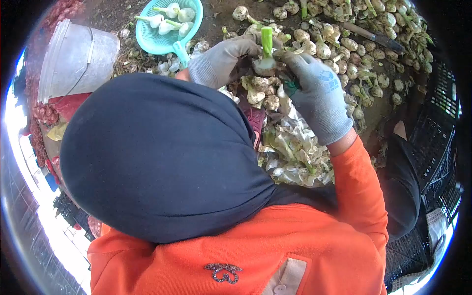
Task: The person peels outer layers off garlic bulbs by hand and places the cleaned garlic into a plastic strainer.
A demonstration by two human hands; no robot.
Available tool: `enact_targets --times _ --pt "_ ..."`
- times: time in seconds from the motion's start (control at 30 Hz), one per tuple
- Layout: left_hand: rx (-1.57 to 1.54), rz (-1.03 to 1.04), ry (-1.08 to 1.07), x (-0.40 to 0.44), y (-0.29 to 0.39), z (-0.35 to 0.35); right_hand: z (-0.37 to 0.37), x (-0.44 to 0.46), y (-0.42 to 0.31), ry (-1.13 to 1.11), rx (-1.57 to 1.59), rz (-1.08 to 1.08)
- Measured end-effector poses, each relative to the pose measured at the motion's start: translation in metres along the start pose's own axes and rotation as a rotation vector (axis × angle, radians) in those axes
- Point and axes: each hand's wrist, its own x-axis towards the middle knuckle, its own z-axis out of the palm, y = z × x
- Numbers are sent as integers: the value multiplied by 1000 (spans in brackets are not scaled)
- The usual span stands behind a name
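Both of my hands wear grey work gloves and meet around one garlic bulb (265, 64), whose cut green stem (267, 42) points up. My left hand (223, 59) is closed on the bulb's left side. On its right side, the fingers of my right hand (314, 88) are closed on it too, with dark, torn-looking fingertips. Just below the hands lie several unpeeled bulbs (258, 91). Peeled husks (300, 152) are heaped below my right hand.
A turquoise strainer (197, 24) at the top holds several peeled bulbs. A white bucket (73, 61) lies at the left. Dirty garlic (354, 59) spreads over the ground at the upper right, with a wooden-handled tool (373, 37) on it. Black crates (442, 132) stand at the right.
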Motion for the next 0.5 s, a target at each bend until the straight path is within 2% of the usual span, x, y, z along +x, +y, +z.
enact_targets --times 0.1,0.13,0.23,0.33,0.43,0.47,0.5 --pt "-302 -84 -18 5 2 5 3 0 1 6 -86 -33" --pt "-291 -114 -41 5 2 3 6 -1 3 73 -100 -71" --pt "-192 -143 24 4 3 5 7 1 4 -32 -118 3" --pt "-325 -220 63 4 12 15 7 5 3 48 -70 -12" --pt "-465 -49 -35 10 4 11 4 1 4 141 119 8" --pt "-451 -34 -47 10 3 9 7 -1 4 218 140 46" --pt "-437 -23 -61 10 2 7 6 -1 4 205 134 17"
